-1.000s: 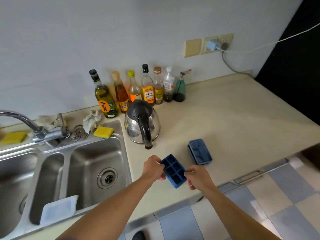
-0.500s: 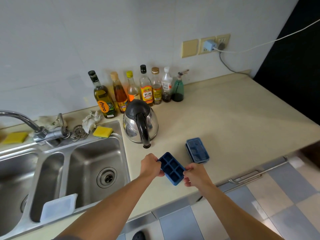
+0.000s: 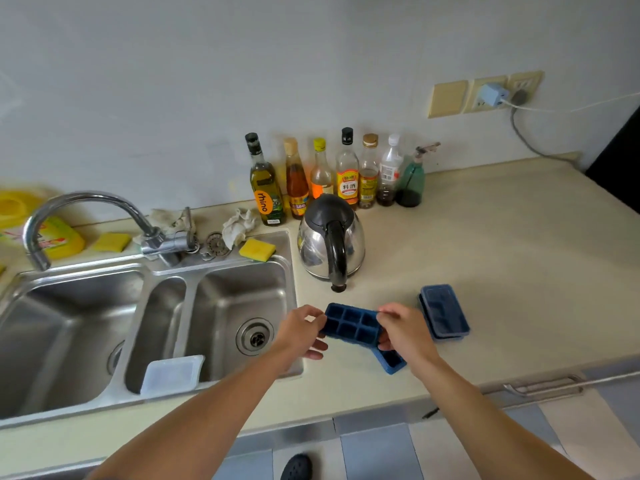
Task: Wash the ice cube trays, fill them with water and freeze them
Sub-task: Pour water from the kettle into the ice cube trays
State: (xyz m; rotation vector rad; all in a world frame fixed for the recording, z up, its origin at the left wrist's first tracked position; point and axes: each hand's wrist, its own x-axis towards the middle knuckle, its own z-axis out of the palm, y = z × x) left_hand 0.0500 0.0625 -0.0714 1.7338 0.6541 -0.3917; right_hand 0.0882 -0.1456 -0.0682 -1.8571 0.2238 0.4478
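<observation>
A blue ice cube tray (image 3: 351, 324) with open square cells hangs just above the counter. My left hand (image 3: 303, 332) pinches its left end and my right hand (image 3: 403, 329) pinches its right end. Under my right hand a second blue tray (image 3: 393, 362) lies on the counter, partly hidden. Further right, a lidded blue tray stack (image 3: 444, 312) rests on the counter. The steel sink (image 3: 221, 292) sits to the left, with the faucet (image 3: 86, 216) arching over its left basin.
A steel kettle (image 3: 330, 239) stands just behind the held tray. Several bottles (image 3: 346, 171) line the wall. A translucent white lid (image 3: 172, 373) leans on the sink's front rim. Yellow sponges (image 3: 257, 249) and rags lie behind the sink. A drawer handle (image 3: 543, 386) sticks out below the counter edge.
The held tray has been lifted off a second tray and turned roughly level and crosswise. The view has shifted so the sink and faucet show more fully.
</observation>
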